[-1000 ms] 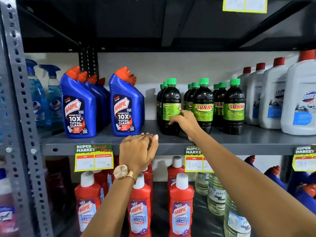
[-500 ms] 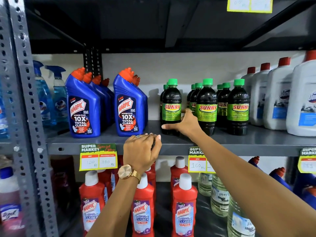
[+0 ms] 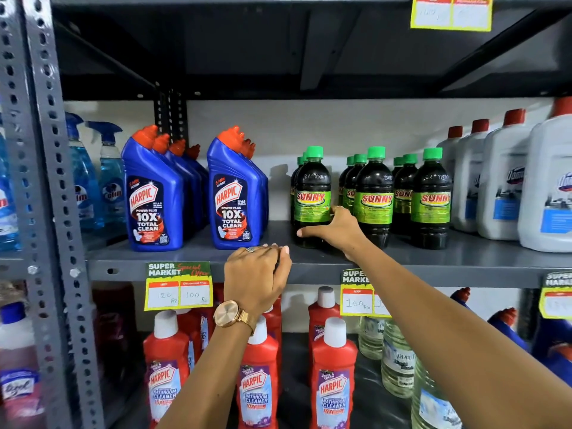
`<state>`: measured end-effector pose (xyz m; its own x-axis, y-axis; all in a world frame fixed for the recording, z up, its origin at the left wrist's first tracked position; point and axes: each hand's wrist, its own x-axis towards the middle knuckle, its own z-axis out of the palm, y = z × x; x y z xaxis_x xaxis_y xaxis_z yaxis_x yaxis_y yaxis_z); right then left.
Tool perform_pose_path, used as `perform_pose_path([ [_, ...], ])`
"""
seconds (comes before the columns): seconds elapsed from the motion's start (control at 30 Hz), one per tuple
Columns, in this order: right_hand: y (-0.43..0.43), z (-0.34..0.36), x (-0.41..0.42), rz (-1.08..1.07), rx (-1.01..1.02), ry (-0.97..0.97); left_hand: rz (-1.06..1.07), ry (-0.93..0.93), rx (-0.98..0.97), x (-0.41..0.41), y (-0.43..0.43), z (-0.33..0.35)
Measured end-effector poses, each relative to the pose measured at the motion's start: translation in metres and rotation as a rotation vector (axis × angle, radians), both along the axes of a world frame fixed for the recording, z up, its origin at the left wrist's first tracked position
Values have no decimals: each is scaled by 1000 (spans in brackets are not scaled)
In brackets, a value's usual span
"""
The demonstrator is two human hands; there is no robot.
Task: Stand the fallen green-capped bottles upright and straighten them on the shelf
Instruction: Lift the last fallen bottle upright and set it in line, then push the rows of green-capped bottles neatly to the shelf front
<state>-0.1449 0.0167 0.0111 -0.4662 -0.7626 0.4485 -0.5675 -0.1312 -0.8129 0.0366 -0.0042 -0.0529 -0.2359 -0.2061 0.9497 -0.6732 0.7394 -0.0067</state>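
Note:
Dark green-capped Sunny bottles stand upright in three rows on the grey shelf (image 3: 470, 258). The front ones are the left bottle (image 3: 312, 193), the middle bottle (image 3: 374, 196) and the right bottle (image 3: 431, 196), all with labels facing forward. My right hand (image 3: 335, 230) wraps the lower part of the left front bottle, thumb across its base and fingers behind its right side. My left hand (image 3: 257, 277), with a watch on the wrist, curls over the shelf's front edge. No fallen bottle is visible.
Blue Harpic bottles (image 3: 153, 205) (image 3: 235, 199) stand left of the green-capped rows, and white red-capped jugs (image 3: 501, 181) stand to their right. Blue spray bottles (image 3: 83, 181) sit behind the perforated post (image 3: 40, 181). Red Harpic bottles (image 3: 332, 382) fill the lower shelf.
The left front bottle's label has turned from sideways to facing forward. My right hand slid down to the bottle's base. My left hand stayed on the shelf edge.

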Motion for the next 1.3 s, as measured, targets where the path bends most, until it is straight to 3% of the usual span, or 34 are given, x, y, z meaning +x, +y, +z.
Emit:
perform_pose_path([
  [0.4,0,-1,1,115,36,-96,12,-21,43,0,1,0],
  [0.57,15,13,1,164,195,-141,-18,-59,94,3,9,4],
  [0.67,51,28,-2,96,219,-56,32,-76,224,6,15,11],
  [0.8,104,23,-30,-221,49,231,134,-153,402,-7,18,32],
  [0.9,119,13,-55,-434,76,260,-34,-196,723,-33,9,49],
  [1.03,99,4,-73,-278,204,80,-205,-89,1005,-60,-15,66],
  [1.1,82,6,-76,-156,212,-4,-254,-42,1060,-67,-23,70],
  [1.3,57,1,-86,-44,204,-18,-350,17,1088,-68,-32,65],
])
